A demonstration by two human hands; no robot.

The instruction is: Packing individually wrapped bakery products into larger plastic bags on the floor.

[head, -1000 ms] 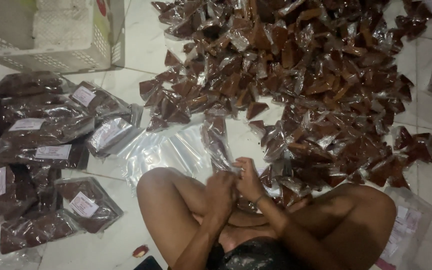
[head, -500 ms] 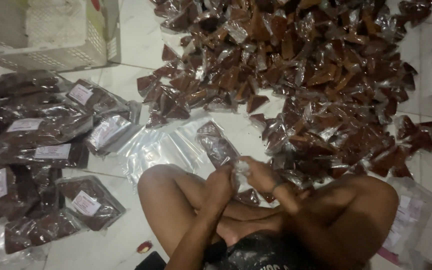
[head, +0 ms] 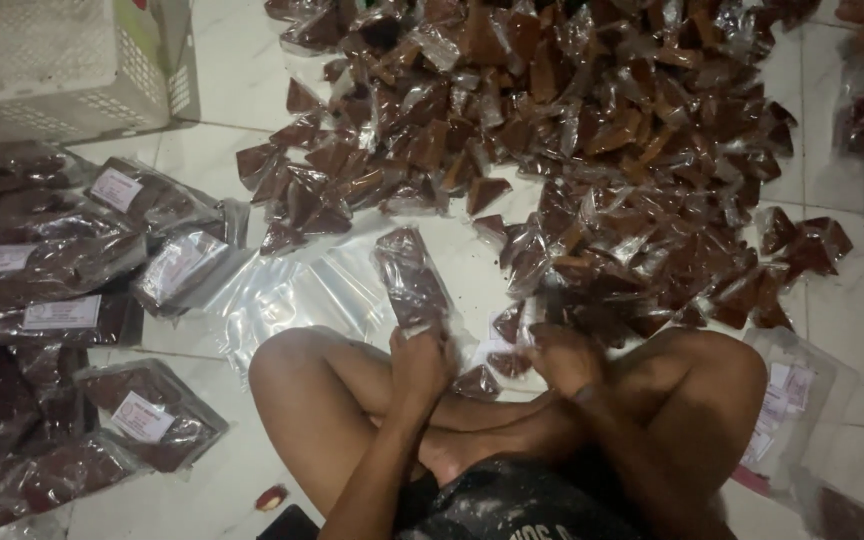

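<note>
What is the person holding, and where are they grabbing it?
The left hand holds a clear bag of brown pieces by its bottom end. The right hand seems empty.

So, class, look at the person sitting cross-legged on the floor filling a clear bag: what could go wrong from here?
1. The left hand holds the part-filled bag upright by its lower end; it might tip and spill.
2. The right hand reaches into the pile of small packets; loose ones beside the knees could get crushed.
3. The empty clear bags on the tiles look slippery.
</note>
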